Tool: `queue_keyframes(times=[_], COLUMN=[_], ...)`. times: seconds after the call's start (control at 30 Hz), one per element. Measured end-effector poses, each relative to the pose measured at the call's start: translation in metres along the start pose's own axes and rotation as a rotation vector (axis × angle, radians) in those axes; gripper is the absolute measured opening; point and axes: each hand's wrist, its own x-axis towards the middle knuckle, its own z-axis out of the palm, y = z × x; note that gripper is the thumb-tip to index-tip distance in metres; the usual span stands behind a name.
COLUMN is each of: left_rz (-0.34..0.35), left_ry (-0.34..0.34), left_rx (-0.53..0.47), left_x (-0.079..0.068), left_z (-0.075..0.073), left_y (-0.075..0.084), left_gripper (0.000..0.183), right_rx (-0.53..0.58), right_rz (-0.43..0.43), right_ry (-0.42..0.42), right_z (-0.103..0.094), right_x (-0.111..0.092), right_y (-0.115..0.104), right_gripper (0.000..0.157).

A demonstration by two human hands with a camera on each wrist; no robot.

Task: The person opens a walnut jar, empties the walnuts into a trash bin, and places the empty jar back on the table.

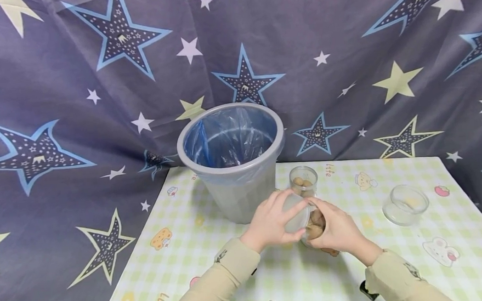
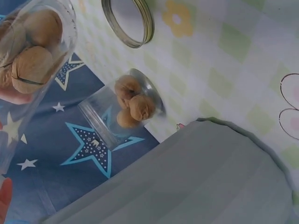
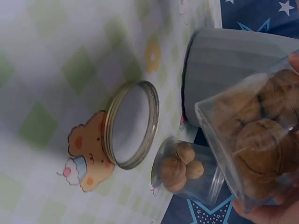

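Note:
My right hand (image 1: 338,227) grips a clear jar (image 3: 210,123) full of walnuts (image 3: 259,144) from its right side, with fingers curled round the wall. On the other side my left hand (image 1: 272,220) holds a whitish translucent disc (image 1: 298,215) between thumb and fingers, against the jar's end. In both wrist views the jar is tilted above the table. A gold-rimmed lid (image 3: 131,123) lies on the table below; in the head view the hands hide it. Just beyond the hands stands a second clear jar (image 1: 303,170) with several walnuts inside (image 2: 140,107).
A grey bin (image 1: 239,192) with a blue liner (image 1: 197,146) stands at the back left, close to my left hand. To the right sits a round clear container (image 1: 406,205). The patterned tablecloth (image 1: 173,269) meets a star-printed curtain (image 1: 336,85) behind.

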Motion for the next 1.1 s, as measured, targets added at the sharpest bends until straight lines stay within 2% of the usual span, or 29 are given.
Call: queue_keyframes(times=[0.2,0.47,0.53,0.6,0.7,0.83,0.97,1.1], left_rz=[-0.003,-0.018,-0.044,-0.099,-0.238,-0.408,-0.464,-0.446], left_ry=[0.004,0.063,0.065,0.054,-0.009,-0.141,-0.297,-0.481], left_rx=[0.011,0.020,0.023,0.021,-0.010,-0.084,-0.172,-0.337], left_x=[-0.001,-0.003,-0.002,-0.001,0.002,0.009,0.013,0.013], left_z=[-0.001,0.001,0.001,0.002,0.003,0.000,-0.009,-0.021], left_y=[0.000,0.003,0.005,0.008,0.014,0.019,0.019,0.010], left_gripper=[0.066,0.057,0.053,0.050,0.047,0.049,0.053,0.065], right_rx=[-0.014,-0.008,-0.007,-0.008,-0.009,0.001,0.006,0.010], right_rz=[0.023,0.051,0.060,0.077,0.115,0.150,0.133,0.114], right_ry=[0.045,0.082,0.094,0.101,0.111,0.114,0.088,0.028], right_z=[0.008,0.016,0.017,0.019,0.021,0.021,0.018,0.013], right_x=[-0.001,-0.002,-0.002,-0.002,0.000,0.001,0.000,-0.003], right_y=[-0.001,-0.004,-0.005,-0.006,-0.007,-0.006,-0.004,0.000], right_gripper=[0.092,0.095,0.094,0.094,0.094,0.095,0.097,0.099])
